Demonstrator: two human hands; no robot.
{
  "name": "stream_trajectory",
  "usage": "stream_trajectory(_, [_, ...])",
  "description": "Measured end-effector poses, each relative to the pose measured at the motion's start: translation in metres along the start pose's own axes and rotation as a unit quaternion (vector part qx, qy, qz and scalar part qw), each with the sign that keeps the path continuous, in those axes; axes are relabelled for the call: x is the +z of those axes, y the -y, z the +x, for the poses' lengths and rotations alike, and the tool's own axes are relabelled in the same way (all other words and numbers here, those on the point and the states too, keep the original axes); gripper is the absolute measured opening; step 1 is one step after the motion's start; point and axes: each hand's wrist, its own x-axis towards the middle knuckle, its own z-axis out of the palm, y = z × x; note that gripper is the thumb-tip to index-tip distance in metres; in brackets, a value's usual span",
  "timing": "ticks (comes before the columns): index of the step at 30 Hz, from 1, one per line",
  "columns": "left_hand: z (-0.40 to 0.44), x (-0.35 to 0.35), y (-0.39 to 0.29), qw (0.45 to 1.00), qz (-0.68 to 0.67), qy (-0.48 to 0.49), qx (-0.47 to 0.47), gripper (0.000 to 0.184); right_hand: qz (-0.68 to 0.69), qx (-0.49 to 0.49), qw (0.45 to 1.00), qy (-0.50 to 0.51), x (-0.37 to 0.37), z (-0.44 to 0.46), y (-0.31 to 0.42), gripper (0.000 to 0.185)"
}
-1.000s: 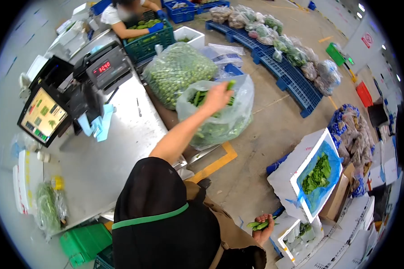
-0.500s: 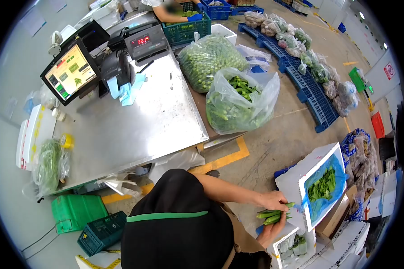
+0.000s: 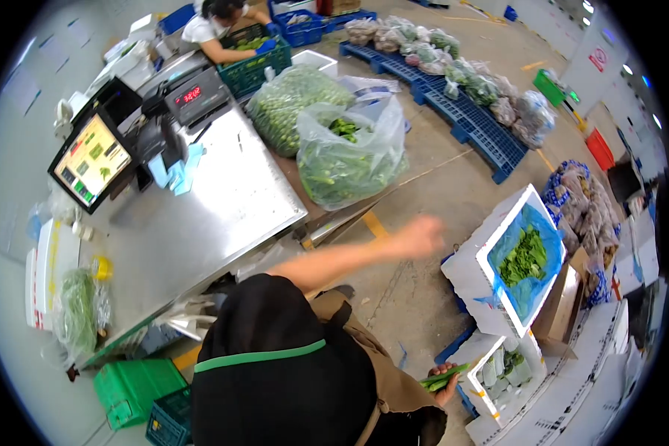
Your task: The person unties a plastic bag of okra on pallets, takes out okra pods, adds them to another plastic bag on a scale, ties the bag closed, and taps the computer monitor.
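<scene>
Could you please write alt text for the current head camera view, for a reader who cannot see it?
A person's right hand holds long green pods beside white boxes, the upper one holding leafy greens, while the left hand, blurred, is outstretched. Two clear bags of green vegetables stand beyond, next to a metal table with a screen.

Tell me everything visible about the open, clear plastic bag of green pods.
The cloudy, see-through plastic bag looks thin and wrinkled, and stands upright on a flat brown surface beside the silver metal table. Long green pods show in its open mouth, whose loose rim rises unevenly; its lower part bulges. Neither the blurred left hand nor the right hand touches it.
</scene>
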Motion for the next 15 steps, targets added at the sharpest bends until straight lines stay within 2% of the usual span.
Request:
stream_trajectory(1, [0.024,-0.043,0.019,0.998,0.055,-0.026,-0.024,0.028,-0.002,-0.008,1.0,0.005,-0.006,-0.004,0.003,0.023])
stream_trajectory(2, [0.046,-0.073,0.045,0.986,0.103,-0.116,-0.055,0.023,0.004,-0.017,1.0,-0.005,-0.011,-0.008,0.005,0.023])
stream_trajectory(3, [0.069,-0.105,0.074,0.974,0.097,-0.204,-0.024,0.024,0.01,-0.026,0.999,-0.016,-0.014,-0.01,0.005,0.022])
stream_trajectory(5, [0.11,-0.164,0.158,0.944,0.198,-0.263,-0.042,0.019,0.015,-0.057,0.997,-0.04,-0.01,-0.011,0.002,0.019])
stream_trajectory(6, [0.12,-0.193,0.173,0.932,0.277,-0.15,-0.178,0.019,0.018,-0.068,0.996,-0.046,-0.008,-0.007,0.0,0.019])
stream_trajectory(7, [0.131,-0.206,0.213,0.906,0.317,-0.116,-0.256,0.018,0.021,-0.078,0.995,-0.053,-0.006,-0.004,-0.003,0.019])
stream_trajectory(8, [0.12,-0.209,0.239,0.899,0.323,-0.133,-0.263,0.017,0.025,-0.086,0.994,-0.06,-0.004,0.001,-0.007,0.018])
stream_trajectory(9, [0.112,-0.211,0.273,0.903,0.324,-0.045,-0.278,0.021,0.027,-0.094,0.993,-0.064,0.001,0.006,-0.013,0.018])
stream_trajectory(10, [0.103,-0.201,0.343,0.898,0.357,-0.018,-0.259,0.023,0.03,-0.103,0.992,-0.068,0.006,0.013,-0.022,0.017])
stream_trajectory(11, [0.09,-0.201,0.31,0.892,0.333,0.049,-0.302,0.026,0.033,-0.112,0.991,-0.073,0.011,0.019,-0.029,0.017])
stream_trajectory(12, [0.083,-0.196,0.307,0.873,0.311,0.131,-0.352,0.027,0.034,-0.111,0.989,-0.088,0.014,0.026,-0.036,0.017])
stream_trajectory(13, [0.074,-0.177,0.38,0.89,0.32,0.177,-0.273,0.023,0.037,-0.111,0.988,-0.103,0.018,0.033,-0.042,0.017])
stream_trajectory(14, [0.066,-0.163,0.352,0.874,0.341,0.127,-0.322,0.021,0.039,-0.11,0.986,-0.118,0.021,0.04,-0.048,0.017])
stream_trajectory(15, [0.067,-0.157,0.341,0.86,0.358,0.127,-0.341,0.021,0.04,-0.105,0.986,-0.125,0.026,0.045,-0.053,0.018])
